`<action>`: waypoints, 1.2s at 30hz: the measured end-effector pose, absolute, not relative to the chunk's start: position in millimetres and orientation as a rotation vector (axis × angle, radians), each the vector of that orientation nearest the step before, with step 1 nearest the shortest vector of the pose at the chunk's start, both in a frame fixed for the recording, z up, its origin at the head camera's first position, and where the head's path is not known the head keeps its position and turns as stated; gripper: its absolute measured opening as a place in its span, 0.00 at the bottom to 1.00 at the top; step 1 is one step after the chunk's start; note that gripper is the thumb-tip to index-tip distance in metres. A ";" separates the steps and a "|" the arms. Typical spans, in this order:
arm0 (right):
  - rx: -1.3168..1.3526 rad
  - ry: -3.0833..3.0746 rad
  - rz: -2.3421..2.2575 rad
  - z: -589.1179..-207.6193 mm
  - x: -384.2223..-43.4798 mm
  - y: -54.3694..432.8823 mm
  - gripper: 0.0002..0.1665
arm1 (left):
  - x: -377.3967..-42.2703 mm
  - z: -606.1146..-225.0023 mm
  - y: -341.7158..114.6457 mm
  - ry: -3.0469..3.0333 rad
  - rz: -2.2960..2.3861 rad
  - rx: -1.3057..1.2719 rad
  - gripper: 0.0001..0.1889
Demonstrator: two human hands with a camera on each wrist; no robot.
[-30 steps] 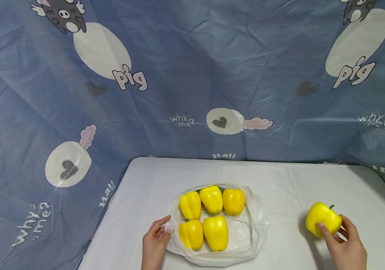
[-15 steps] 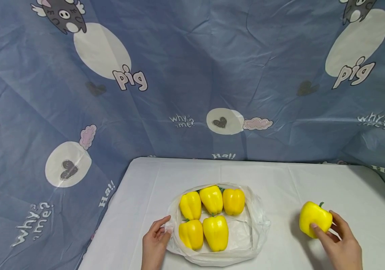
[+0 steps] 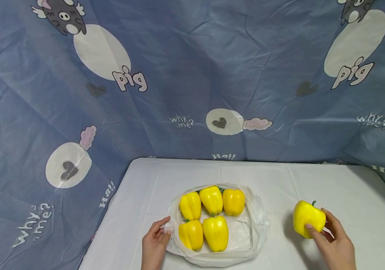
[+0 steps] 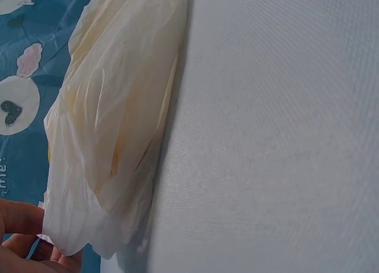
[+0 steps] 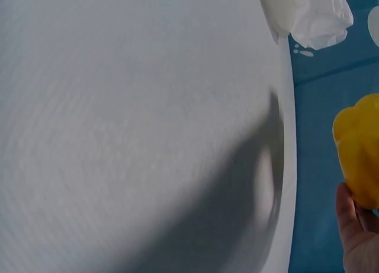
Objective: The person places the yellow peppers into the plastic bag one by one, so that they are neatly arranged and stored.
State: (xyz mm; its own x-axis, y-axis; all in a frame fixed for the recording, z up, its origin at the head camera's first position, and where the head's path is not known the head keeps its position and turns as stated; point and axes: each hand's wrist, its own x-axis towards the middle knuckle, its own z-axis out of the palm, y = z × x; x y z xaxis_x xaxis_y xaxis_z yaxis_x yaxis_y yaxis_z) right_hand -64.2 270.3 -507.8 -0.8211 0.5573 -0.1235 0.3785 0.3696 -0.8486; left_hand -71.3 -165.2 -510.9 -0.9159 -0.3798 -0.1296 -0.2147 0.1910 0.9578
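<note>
A yellow bell pepper (image 3: 304, 217) with a green stem is held in my right hand (image 3: 337, 240), thumb on its front and fingers round its right side. In the right wrist view the pepper (image 5: 361, 148) shows at the right edge, above its shadow on the table. My left hand (image 3: 156, 240) pinches the left rim of a white translucent plastic bag (image 3: 261, 228). The left wrist view shows the fingers (image 4: 21, 217) at the lower edge of the bag (image 4: 112, 125). Inside the open bag lie several yellow peppers (image 3: 216, 232), grouped toward its left and back.
A white cloth covers the table (image 3: 256, 172). Behind and to the left hangs a blue printed curtain (image 3: 179, 75). Within the bag, bare lining (image 3: 239, 232) shows at the front right, beside the peppers.
My right hand has moved left with the pepper, closer to the bag, and the pepper's stem has turned more upright. The left hand and the bag have stayed in place.
</note>
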 end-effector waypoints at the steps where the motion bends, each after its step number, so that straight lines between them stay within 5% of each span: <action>1: -0.831 -2.441 1.442 -508.1 -64.1 269.2 0.47 | -71.2 -510.8 -165.2 -2.318 -1.824 0.585 0.21; 36: -0.552 -2.542 1.544 -499.2 -61.4 239.9 0.44 | -71.0 -511.8 -164.7 -2.318 -1.827 0.602 0.21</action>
